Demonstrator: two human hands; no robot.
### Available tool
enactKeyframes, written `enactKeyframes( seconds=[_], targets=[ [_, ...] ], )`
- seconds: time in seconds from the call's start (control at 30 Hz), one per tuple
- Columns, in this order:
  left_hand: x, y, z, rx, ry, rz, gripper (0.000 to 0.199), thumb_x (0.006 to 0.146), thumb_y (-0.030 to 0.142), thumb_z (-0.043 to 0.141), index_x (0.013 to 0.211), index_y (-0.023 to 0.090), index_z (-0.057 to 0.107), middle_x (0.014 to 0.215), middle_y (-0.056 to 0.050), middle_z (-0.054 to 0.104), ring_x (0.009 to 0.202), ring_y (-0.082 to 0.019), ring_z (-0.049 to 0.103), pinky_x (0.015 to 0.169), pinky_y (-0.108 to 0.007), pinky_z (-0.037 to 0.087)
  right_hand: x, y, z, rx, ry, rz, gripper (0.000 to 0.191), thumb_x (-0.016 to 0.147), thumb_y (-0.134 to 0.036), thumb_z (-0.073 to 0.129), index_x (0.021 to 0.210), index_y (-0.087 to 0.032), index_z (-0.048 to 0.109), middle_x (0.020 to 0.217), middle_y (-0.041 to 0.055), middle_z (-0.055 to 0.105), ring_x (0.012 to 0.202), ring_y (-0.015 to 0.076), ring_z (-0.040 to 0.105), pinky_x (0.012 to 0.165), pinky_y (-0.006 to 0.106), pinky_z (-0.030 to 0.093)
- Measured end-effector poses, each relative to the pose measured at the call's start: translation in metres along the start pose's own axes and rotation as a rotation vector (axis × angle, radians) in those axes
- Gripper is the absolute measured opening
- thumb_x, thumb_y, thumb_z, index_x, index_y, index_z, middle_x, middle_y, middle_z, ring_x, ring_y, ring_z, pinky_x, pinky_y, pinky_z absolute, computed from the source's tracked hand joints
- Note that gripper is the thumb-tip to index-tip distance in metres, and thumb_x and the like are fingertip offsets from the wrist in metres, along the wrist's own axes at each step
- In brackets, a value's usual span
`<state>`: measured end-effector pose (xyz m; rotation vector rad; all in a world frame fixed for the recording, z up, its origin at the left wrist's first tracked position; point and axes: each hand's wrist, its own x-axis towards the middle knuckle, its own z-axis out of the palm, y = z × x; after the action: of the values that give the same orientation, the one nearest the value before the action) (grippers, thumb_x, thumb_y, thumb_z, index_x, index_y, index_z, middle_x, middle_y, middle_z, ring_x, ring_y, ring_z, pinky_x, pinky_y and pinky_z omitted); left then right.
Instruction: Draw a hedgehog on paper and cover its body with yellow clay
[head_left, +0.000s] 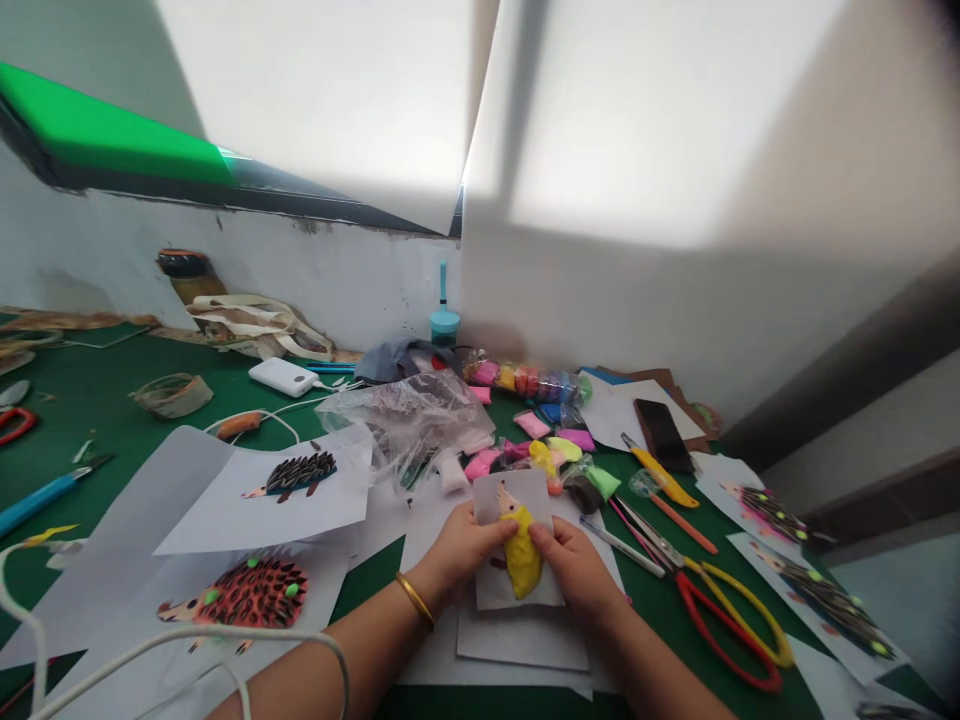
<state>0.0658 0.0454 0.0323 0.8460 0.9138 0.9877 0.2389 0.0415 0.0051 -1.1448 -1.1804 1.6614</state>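
Note:
A small white card (491, 590) is held between my two hands at the lower centre, above more white paper. It carries a hedgehog figure with a pale snout and a yellow clay body (524, 565). My left hand (469, 545) grips the card's left side, its thumb pressed on the clay's upper left. On the other side, my right hand (574, 560) holds the card's right edge with its thumb on the clay. The fingers behind the card are hidden. A gold bangle circles my left wrist.
Packets of coloured clay (532, 425) lie behind the card. Scissors with red and yellow handles (724, 610), a white pen (622, 547), a yellow cutter (664, 477) and a phone (663, 434) are at right. Seed-covered hedgehog pictures (251, 592) and a white cable (187, 634) lie left.

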Motion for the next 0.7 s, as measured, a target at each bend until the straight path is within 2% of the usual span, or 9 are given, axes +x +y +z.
enactKeyframes(
  seconds=[0.13, 0.23, 0.37, 0.5, 0.6, 0.7],
  targets=[
    [0.001, -0.002, 0.0, 0.011, 0.034, -0.017, 0.051, 0.059, 0.043, 0.085, 0.097, 0.013, 0.068, 0.09, -0.009, 0.072, 0.075, -0.022, 0.066, 0.057, -0.026, 0.049, 0.001, 0.001, 0.002, 0.005, -0.035, -0.018, 0.053, 0.073, -0.068, 0.066, 0.087, -0.017, 0.067, 0.08, 0.0059, 0.071, 0.073, 0.0254, 0.067, 0.069, 0.037, 0.053],
    [0.0, -0.002, 0.001, -0.004, 0.046, 0.022, 0.051, 0.06, 0.042, 0.085, 0.097, 0.013, 0.068, 0.088, -0.008, 0.072, 0.076, -0.021, 0.066, 0.059, -0.026, 0.05, 0.0, -0.002, 0.003, -0.005, -0.044, -0.021, 0.053, 0.071, -0.066, 0.069, 0.088, -0.016, 0.066, 0.081, 0.0064, 0.072, 0.075, 0.0249, 0.067, 0.07, 0.036, 0.053],
    [-0.003, -0.002, 0.001, -0.011, 0.042, 0.024, 0.05, 0.059, 0.042, 0.085, 0.096, 0.012, 0.068, 0.087, -0.008, 0.072, 0.073, -0.02, 0.066, 0.058, -0.025, 0.049, -0.002, -0.004, 0.002, -0.095, 0.005, -0.02, 0.055, 0.066, -0.065, 0.074, 0.087, -0.015, 0.066, 0.081, 0.0063, 0.072, 0.075, 0.0245, 0.067, 0.067, 0.033, 0.053],
    [-0.002, -0.005, 0.0, -0.016, 0.051, 0.056, 0.051, 0.063, 0.044, 0.084, 0.099, 0.012, 0.067, 0.094, -0.01, 0.072, 0.079, -0.022, 0.066, 0.062, -0.026, 0.05, -0.002, -0.006, -0.001, -0.116, -0.034, -0.051, 0.055, 0.068, -0.064, 0.073, 0.091, -0.015, 0.067, 0.087, 0.0078, 0.074, 0.08, 0.027, 0.069, 0.071, 0.036, 0.054],
    [0.001, -0.007, -0.004, 0.007, 0.023, 0.109, 0.053, 0.068, 0.049, 0.08, 0.103, 0.012, 0.066, 0.097, -0.01, 0.071, 0.081, -0.022, 0.065, 0.066, -0.028, 0.05, -0.002, -0.01, -0.002, -0.029, -0.042, -0.053, 0.056, 0.066, -0.06, 0.077, 0.1, -0.016, 0.067, 0.095, 0.0088, 0.075, 0.085, 0.0298, 0.07, 0.076, 0.042, 0.056],
    [0.004, -0.002, -0.014, 0.186, 0.054, 0.196, 0.052, 0.082, 0.061, 0.06, 0.1, 0.013, 0.066, 0.089, -0.009, 0.068, 0.075, -0.019, 0.065, 0.068, -0.03, 0.05, 0.001, -0.017, -0.011, 0.164, 0.086, -0.122, 0.055, 0.071, -0.057, 0.075, 0.11, -0.02, 0.064, 0.102, 0.0092, 0.074, 0.087, 0.029, 0.071, 0.077, 0.043, 0.057]
  ],
)
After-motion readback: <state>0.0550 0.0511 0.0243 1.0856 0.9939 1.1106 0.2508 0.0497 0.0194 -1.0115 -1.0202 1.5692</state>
